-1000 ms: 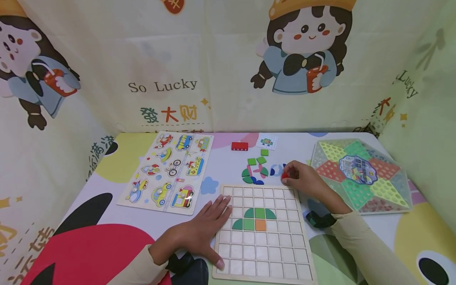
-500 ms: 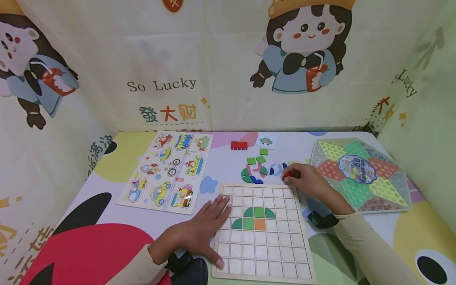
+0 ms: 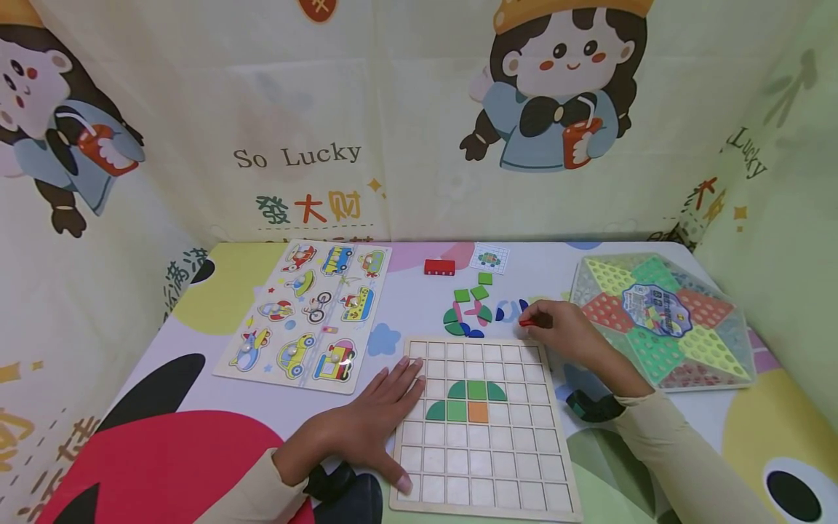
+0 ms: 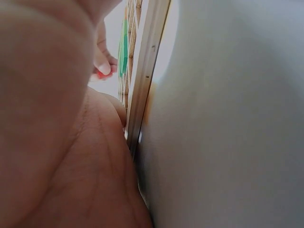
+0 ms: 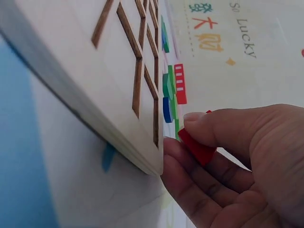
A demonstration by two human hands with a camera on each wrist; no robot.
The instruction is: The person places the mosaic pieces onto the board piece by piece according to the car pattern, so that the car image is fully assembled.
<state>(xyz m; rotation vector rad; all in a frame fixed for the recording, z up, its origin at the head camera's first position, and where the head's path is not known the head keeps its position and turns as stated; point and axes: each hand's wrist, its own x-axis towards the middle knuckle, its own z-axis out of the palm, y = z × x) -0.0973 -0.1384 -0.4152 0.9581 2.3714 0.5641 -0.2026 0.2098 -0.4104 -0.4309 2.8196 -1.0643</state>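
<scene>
My right hand (image 3: 566, 331) pinches a small red tile (image 5: 198, 147) between thumb and fingers, just past the far right corner of a wooden grid board (image 3: 481, 462). Part of the tile is covered by the thumb. My left hand (image 3: 366, 422) rests with spread fingers along the board's left edge. In the board's upper half lie green square tiles (image 3: 476, 391), dark green quarter-round tiles (image 3: 457, 391) and one orange square tile (image 3: 479, 413). Beyond the board, loose green squares (image 3: 462, 295), rounded green pieces (image 3: 452, 320) and blue pieces (image 3: 474, 331) are scattered.
A small pattern card (image 3: 489, 258) lies at the back, beside a red block with white marks (image 3: 439, 268). To the left is a vehicle picture puzzle (image 3: 288, 324). A clear hexagonal box (image 3: 660, 313) with coloured pegs or beads stands at the right. Printed cloth walls enclose the table.
The red tile has turned within my right fingers, from face-on to nearly edge-on in the head view. My right hand shifted very slightly; my left hand stays in place.
</scene>
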